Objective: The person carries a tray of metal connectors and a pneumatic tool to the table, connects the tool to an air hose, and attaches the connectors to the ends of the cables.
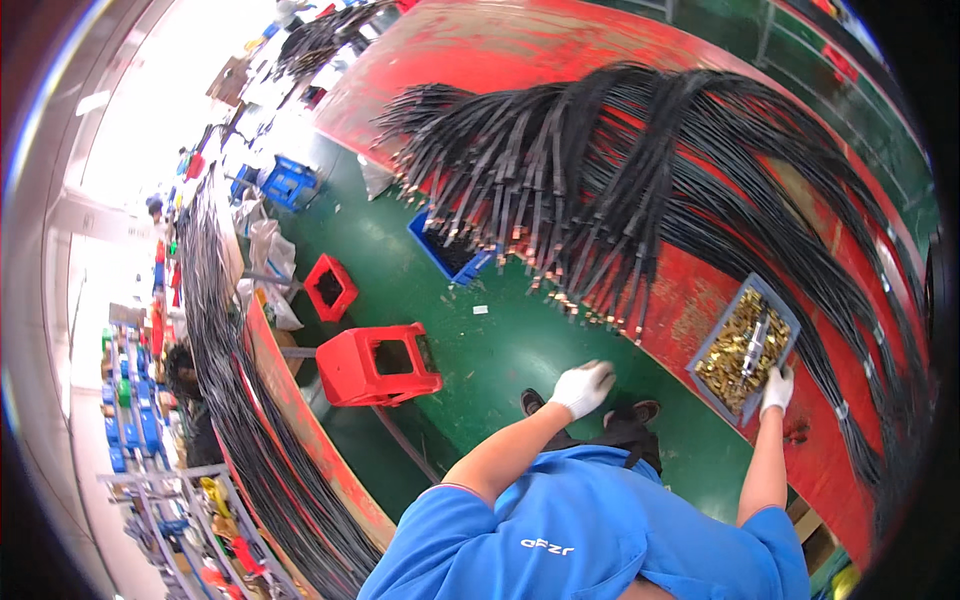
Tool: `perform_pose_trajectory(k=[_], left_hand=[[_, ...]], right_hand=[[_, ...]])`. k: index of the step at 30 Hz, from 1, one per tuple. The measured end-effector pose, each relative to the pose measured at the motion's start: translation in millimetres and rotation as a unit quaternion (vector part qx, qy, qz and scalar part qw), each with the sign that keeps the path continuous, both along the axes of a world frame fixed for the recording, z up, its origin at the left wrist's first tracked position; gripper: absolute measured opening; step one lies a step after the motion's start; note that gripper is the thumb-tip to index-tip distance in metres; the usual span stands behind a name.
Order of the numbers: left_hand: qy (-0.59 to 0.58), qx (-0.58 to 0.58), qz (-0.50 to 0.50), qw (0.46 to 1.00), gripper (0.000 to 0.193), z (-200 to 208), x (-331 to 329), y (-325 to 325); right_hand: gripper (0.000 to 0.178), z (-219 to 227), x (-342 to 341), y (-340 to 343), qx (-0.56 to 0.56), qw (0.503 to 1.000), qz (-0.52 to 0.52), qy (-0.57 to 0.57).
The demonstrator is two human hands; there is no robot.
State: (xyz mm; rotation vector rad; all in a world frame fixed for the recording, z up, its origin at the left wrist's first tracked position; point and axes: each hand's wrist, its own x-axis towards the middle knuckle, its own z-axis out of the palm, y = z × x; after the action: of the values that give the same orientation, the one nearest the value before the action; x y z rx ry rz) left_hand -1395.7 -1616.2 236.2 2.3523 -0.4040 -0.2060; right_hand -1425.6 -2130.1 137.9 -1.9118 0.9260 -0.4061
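My right hand (pixel 777 388), in a white glove, grips the near right side of a grey plastic bin (pixel 697 373). Small brass-coloured metal fittings (pixel 722 358) fill the bin, and a silvery elongated tool (pixel 755 345) lies on top of them. The bin rests on a red worktable (pixel 672 325), close to its edge. Over the green floor, in front of my body, hangs my gloved left hand (pixel 585 388); its fingers are too blurred to read, and it touches neither bin nor table. A thick bundle of black cables (pixel 560 150) with copper-coloured ends lies across the table left of the bin.
Left on the floor stand a red plastic stool (pixel 345 368), a smaller red stool (pixel 325 282) and a blue crate (pixel 425 240) with dark contents. Another bench at far left carries long black cables (pixel 235 350). Behind it, shelves hold blue bins (pixel 130 430).
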Motion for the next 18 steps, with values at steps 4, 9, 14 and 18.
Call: perform_pose_trajectory(k=[4,9,14,18], left_hand=[[0.261,0.147,0.189,0.935,0.042,-45,-73,179],[0.411,0.293,0.262,0.822,0.044,-94,-126,372],[0.335,0.152,0.374,0.851,0.042,-96,-100,457],[0.257,0.020,0.420,0.870,0.044,-82,-61,480]], right_hand=[[0.045,57,2,66,-0.256,0.955,-0.107,0.104],[0.046,86,35,210,-0.332,0.931,-0.148,0.019],[0.046,109,122,363,-0.239,0.964,0.011,-0.111],[0.040,134,219,457,-0.186,0.964,0.070,-0.177]])
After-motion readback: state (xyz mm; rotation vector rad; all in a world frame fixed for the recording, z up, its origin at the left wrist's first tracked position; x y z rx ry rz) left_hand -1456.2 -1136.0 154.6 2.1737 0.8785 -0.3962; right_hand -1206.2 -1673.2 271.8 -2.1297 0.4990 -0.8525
